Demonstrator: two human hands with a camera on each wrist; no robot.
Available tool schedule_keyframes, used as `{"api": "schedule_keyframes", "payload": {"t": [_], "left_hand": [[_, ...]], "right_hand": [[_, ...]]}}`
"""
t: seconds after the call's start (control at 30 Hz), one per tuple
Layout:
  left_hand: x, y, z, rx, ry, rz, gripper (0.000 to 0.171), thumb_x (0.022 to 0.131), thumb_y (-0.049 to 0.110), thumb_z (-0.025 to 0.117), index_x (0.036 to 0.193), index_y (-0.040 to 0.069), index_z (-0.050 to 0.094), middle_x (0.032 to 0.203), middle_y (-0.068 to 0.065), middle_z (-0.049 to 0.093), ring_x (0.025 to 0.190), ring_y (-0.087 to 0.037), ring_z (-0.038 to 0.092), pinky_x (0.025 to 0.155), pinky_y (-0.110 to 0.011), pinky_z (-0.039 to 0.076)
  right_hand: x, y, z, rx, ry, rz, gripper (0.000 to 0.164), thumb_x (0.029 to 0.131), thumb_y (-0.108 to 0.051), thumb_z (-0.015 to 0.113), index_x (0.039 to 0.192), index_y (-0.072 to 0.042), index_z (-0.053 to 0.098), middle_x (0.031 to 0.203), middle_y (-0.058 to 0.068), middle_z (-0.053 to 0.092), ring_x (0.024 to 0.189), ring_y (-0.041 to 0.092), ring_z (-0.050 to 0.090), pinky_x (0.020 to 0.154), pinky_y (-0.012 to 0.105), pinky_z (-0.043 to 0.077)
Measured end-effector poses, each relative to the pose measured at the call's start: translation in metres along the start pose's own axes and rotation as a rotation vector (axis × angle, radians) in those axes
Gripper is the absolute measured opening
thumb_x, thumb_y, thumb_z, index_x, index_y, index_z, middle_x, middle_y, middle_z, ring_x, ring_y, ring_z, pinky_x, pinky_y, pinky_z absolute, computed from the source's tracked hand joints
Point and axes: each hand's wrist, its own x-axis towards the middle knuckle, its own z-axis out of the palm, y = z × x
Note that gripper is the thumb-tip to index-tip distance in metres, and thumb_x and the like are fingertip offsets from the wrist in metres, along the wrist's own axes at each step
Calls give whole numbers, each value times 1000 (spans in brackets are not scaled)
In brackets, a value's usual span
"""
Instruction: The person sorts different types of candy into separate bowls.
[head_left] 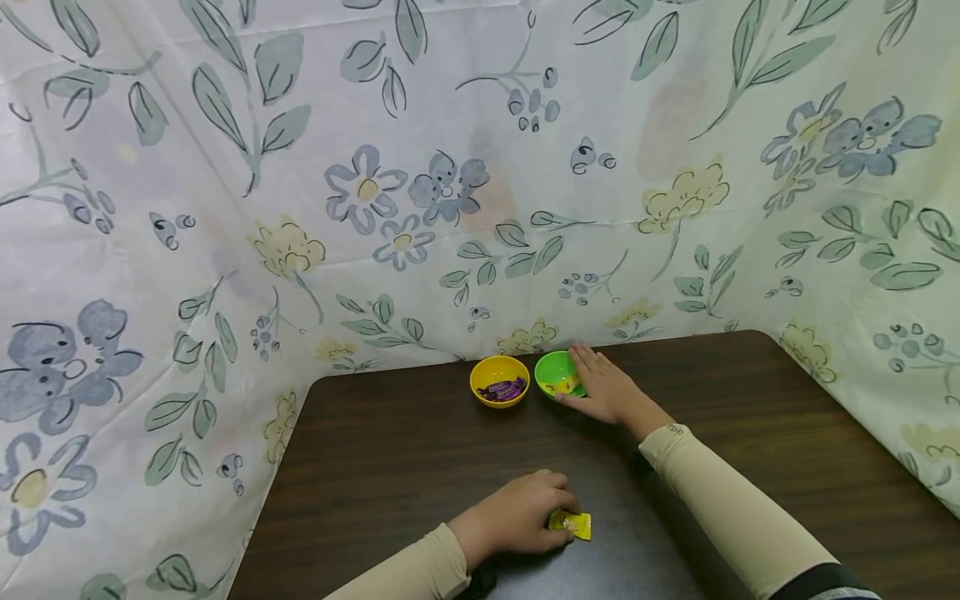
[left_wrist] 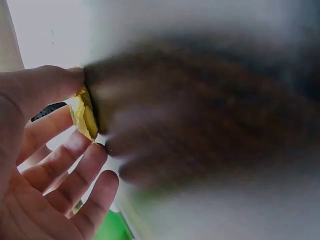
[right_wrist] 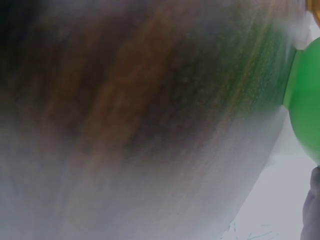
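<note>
In the head view my left hand (head_left: 525, 512) is low over the front of the table, pinching a yellow-wrapped candy (head_left: 579, 525). The left wrist view shows this candy (left_wrist: 85, 115) between thumb and fingertips, close to the tabletop. Farther back, my right hand (head_left: 609, 390) lies against the right side of a green bowl (head_left: 545, 367), fingers extended and thumb by its front rim. Yellow candy (head_left: 562, 386) shows inside that bowl, partly covered by the hand. At the right edge of the right wrist view are the green bowl (right_wrist: 307, 95) and a fingertip.
Left of the green bowl stands a yellow bowl (head_left: 480, 368) holding purple-wrapped candy (head_left: 502, 390). Both are near the back edge of the dark wooden table (head_left: 390, 467). A floral cloth (head_left: 420, 292) hangs behind the table and along its sides.
</note>
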Motion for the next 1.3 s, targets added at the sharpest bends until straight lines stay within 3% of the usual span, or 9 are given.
{"api": "schedule_keyframes", "payload": {"t": [0.37, 0.57, 0.83, 1.3], "left_hand": [[4, 2, -1, 45, -25, 9, 25, 100, 33, 74, 120, 19, 80, 105, 10, 68, 88, 3, 52, 76, -10, 43], [5, 1, -4, 24, -20, 13, 24, 101, 32, 73, 120, 17, 80, 105, 9, 69, 87, 3, 53, 76, -9, 44], [3, -12, -13, 30, 34, -8, 23, 100, 31, 74, 117, 17, 80, 101, 8, 68, 83, 2, 50, 74, -10, 43], [-5, -39, -20, -39, 119, -120, 23, 99, 27, 76, 118, 14, 79, 102, 4, 68, 86, -2, 50, 75, -12, 44]], "right_hand": [[1, 0, -1, 4, -5, 2, 101, 102, -69, 47, 167, 5, 21, 176, 23, 20, 164, 41, 18, 133, 57, 17], [1, -1, -2, 2, -15, 7, 102, 102, -70, 46, 167, 4, 19, 177, 23, 18, 165, 41, 17, 134, 56, 17], [0, 0, -1, 4, -18, 6, 102, 103, -70, 47, 168, 3, 18, 177, 22, 17, 165, 40, 16, 134, 56, 17], [0, -1, 0, 2, -16, 13, 100, 103, -68, 47, 168, 3, 19, 177, 22, 18, 165, 40, 16, 134, 56, 16]]}}
